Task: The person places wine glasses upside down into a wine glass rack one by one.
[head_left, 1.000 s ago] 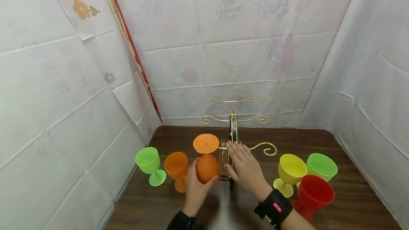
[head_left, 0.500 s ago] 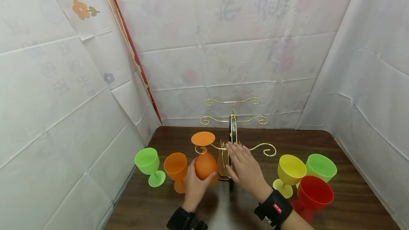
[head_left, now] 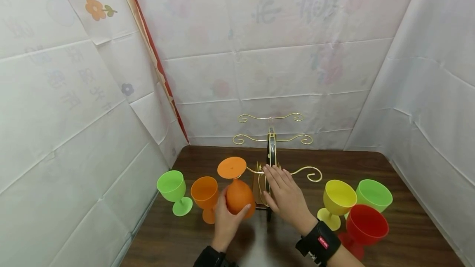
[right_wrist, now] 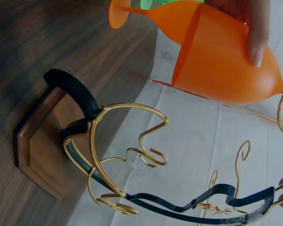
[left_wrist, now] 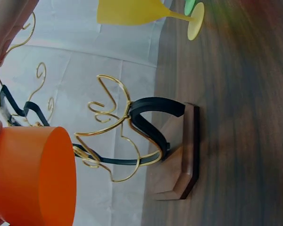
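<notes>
My left hand (head_left: 227, 219) grips an orange goblet (head_left: 239, 197) by its bowl. The goblet is upside down, its round foot up and its rim down. In the right wrist view, its stem is beside a curled end of the gold wire arm (right_wrist: 282, 110); whether they touch I cannot tell. My right hand (head_left: 287, 199) rests on the dark, gold-trimmed rack (head_left: 271, 147) with fingers extended, and part of the rack is hidden beneath it. The rack's wooden base (left_wrist: 177, 165) stands on the table.
Left on the dark wooden table (head_left: 178, 242) stand a green goblet (head_left: 172, 187) and another orange goblet (head_left: 205, 193). A yellow goblet (head_left: 337, 197), a second green goblet (head_left: 372, 195) and a red goblet (head_left: 366, 223) are grouped at right. White sheeting (head_left: 259, 73) surrounds the table.
The held goblet's foot has moved a little left, rising and then dipping again, as my left hand tilts it beside the wire arm. My right hand has stayed on the rack.
</notes>
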### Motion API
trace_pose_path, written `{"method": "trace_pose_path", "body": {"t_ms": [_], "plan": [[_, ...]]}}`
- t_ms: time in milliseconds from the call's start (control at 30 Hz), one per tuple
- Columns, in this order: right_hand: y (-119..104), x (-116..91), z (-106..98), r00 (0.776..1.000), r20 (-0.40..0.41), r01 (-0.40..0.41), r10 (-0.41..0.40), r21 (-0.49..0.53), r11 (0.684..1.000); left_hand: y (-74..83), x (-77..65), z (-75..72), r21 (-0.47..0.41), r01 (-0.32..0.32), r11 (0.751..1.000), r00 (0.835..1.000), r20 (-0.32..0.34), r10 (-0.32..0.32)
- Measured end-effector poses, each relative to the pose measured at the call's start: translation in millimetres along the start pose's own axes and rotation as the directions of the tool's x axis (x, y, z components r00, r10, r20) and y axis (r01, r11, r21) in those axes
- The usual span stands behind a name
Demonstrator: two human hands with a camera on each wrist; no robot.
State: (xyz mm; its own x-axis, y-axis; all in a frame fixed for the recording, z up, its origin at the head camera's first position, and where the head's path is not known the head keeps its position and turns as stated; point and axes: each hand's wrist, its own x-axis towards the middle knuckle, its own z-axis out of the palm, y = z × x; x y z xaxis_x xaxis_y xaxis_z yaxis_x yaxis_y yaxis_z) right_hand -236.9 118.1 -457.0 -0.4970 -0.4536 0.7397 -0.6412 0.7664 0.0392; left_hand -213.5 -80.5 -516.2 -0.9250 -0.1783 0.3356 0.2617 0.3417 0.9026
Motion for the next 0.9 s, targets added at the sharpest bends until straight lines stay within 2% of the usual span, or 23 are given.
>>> {"method": "trace_pose_path", "body": {"t_ms": [233, 433, 700, 900], "plan": [[0, 0, 2, 1.0, -0.027, 0.006, -0.005, 0.004, 1.0, -6.5, -1.6, 3.5, -0.034, 0.01, 0.999, 0.999, 0.035, -0.009], [0, 0, 2, 0.999, -0.032, 0.014, -0.014, 0.006, 1.0, -15.8, -2.6, 4.5, 0.016, -0.001, 1.0, 0.998, 0.06, 0.0], [0, 1, 0, 1.0, -0.024, 0.002, -0.001, 0.019, 1.0, -20.4, 1.2, 5.4, 0.028, 0.006, 1.0, 0.996, 0.087, -0.008], [0, 1, -1, 1.0, 0.008, -0.008, 0.008, 0.018, 1.0, -18.7, -2.9, 1.1, 0.081, -0.04, 0.996, 0.995, 0.094, 0.032]]}}
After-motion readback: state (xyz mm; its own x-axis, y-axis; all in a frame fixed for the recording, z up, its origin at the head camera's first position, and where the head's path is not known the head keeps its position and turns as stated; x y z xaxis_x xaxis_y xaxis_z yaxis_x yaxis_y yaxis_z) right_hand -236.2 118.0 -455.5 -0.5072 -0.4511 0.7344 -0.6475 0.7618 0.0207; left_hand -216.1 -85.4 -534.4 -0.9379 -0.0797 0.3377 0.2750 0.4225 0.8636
